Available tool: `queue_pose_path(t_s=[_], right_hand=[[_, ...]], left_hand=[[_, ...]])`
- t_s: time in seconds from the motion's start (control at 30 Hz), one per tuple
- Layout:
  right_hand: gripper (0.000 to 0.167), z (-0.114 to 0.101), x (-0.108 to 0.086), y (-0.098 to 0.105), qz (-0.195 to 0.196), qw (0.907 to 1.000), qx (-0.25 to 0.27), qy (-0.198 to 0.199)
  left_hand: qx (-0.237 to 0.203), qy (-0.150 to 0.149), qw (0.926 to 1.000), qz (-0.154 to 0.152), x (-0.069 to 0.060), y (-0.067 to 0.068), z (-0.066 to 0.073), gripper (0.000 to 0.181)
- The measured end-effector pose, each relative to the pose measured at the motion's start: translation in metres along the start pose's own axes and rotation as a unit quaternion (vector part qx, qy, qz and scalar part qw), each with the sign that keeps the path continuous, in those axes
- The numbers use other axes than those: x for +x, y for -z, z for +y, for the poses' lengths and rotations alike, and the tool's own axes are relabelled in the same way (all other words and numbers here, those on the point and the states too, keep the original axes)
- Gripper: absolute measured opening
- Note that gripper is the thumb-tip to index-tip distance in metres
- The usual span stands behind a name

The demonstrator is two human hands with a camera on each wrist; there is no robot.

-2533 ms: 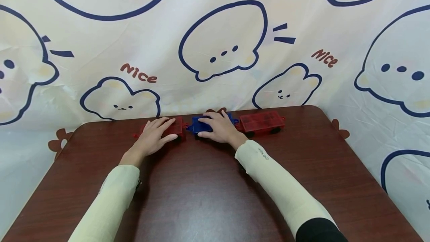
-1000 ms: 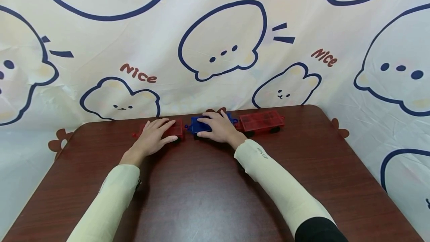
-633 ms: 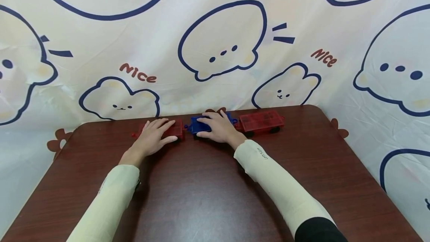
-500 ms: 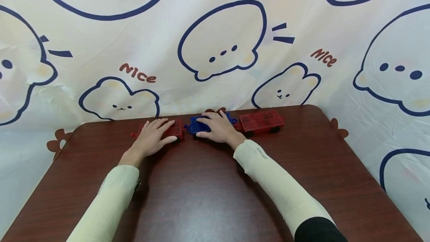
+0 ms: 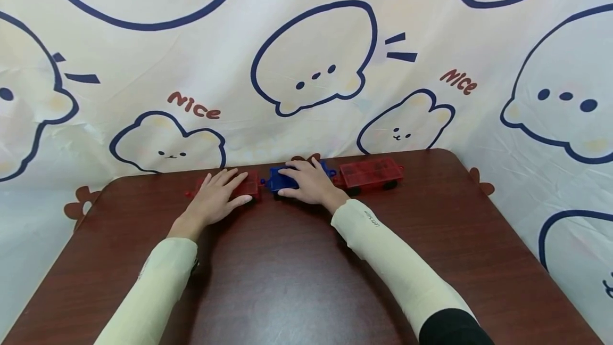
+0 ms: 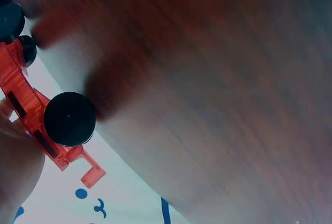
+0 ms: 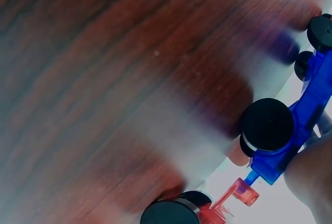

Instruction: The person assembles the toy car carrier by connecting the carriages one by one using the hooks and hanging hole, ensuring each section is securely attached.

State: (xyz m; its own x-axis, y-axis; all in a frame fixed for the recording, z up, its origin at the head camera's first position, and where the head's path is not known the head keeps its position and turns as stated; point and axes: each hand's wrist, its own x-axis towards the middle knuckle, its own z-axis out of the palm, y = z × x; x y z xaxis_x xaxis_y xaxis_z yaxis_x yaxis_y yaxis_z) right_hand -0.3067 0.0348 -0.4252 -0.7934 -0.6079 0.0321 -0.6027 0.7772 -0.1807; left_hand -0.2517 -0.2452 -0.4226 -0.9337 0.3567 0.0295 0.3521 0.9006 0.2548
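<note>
Across the back of the table runs a row of toy train wagons with black wheels. My left hand (image 5: 214, 196) holds the left red wagon (image 5: 246, 185), fingers over its top, thumb on its near side. That wagon's outer hook (image 6: 93, 177) is free. My right hand (image 5: 311, 181) grips the blue wagon (image 5: 280, 181) in the middle. Its fingers are over the top, and a fingertip (image 7: 238, 154) shows beyond a wheel. To the right stands another red wagon (image 5: 371, 173), its loop joined to the blue wagon's peg. The left joint is too small to judge.
The dark wooden table (image 5: 268, 270) ends just behind the wagons. A pale patterned cloth (image 5: 206, 57) hangs close behind and along both sides.
Since 2.5 s ago a blue knob shows at the left joint where red showed before. Both hands keep nearly the same place; the head view has drifted slightly.
</note>
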Motion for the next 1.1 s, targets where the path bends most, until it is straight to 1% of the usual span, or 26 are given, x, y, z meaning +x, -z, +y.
queue_pose_path(t_s=[0.27,0.4,0.63,0.93,1.1], right_hand=[[0.067,-0.0013,-0.0043,0.0018,-0.006,1.0,0.001,-0.003],[0.067,-0.001,-0.0048,0.0006,-0.002,1.0,-0.002,-0.003],[0.067,-0.002,-0.0063,0.0019,0.002,1.0,0.005,-0.004],[0.067,-0.0021,-0.0031,0.0041,0.017,0.9998,0.008,0.002],[0.068,-0.0041,-0.0006,0.0063,0.02,0.9997,0.011,0.01]], left_hand=[[-0.003,-0.005,1.0,0.001,0.0005,-0.0015,0.0017,0.077],[-0.003,0.0,1.0,-0.001,0.0003,-0.001,0.0031,0.076],[0.002,0.003,1.0,0.003,0.0007,-0.0022,0.0027,0.08],[0.012,-0.011,0.9996,0.025,0.0026,0.0028,0.0054,0.075],[0.015,-0.019,0.9993,0.029,0.0031,0.0057,0.0093,0.074]])
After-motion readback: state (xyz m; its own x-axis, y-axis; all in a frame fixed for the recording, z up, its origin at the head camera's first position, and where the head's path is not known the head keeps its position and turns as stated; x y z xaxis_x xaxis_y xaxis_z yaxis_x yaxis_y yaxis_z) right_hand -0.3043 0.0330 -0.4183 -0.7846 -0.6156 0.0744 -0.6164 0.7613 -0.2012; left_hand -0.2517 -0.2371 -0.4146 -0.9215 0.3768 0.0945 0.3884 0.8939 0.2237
